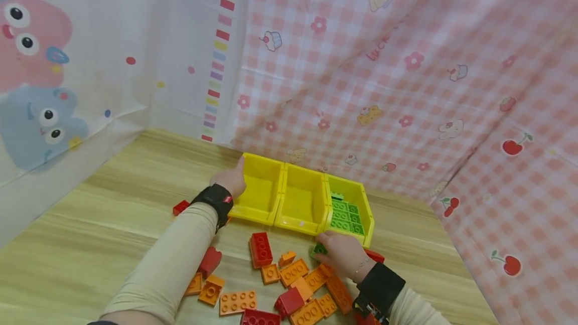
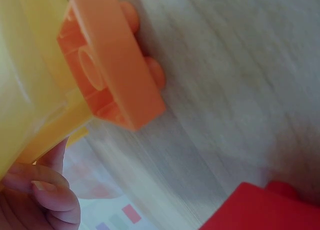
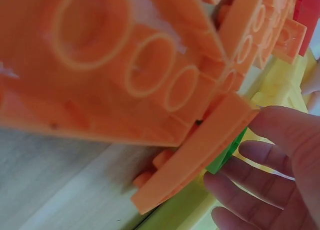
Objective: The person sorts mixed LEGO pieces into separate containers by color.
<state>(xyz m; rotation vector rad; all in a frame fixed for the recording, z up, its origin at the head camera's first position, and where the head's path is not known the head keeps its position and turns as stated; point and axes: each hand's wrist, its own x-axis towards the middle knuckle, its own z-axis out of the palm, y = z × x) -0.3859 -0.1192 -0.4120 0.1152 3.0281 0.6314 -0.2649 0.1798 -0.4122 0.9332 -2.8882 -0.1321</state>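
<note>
Three yellow bins stand joined in a row. My left hand grips the side of the left bin, index finger along its rim; in the left wrist view its curled fingers sit at the yellow wall. My right hand is just in front of the right bin and pinches a green toy brick, partly hidden by the fingers. In the right wrist view that green brick shows between thumb and fingers, behind an orange brick. Green bricks lie inside the right bin.
Several loose orange bricks and red bricks are scattered on the wooden table in front of the bins. A red brick lies left of the left forearm. Patterned cloth hangs behind the bins and at both sides.
</note>
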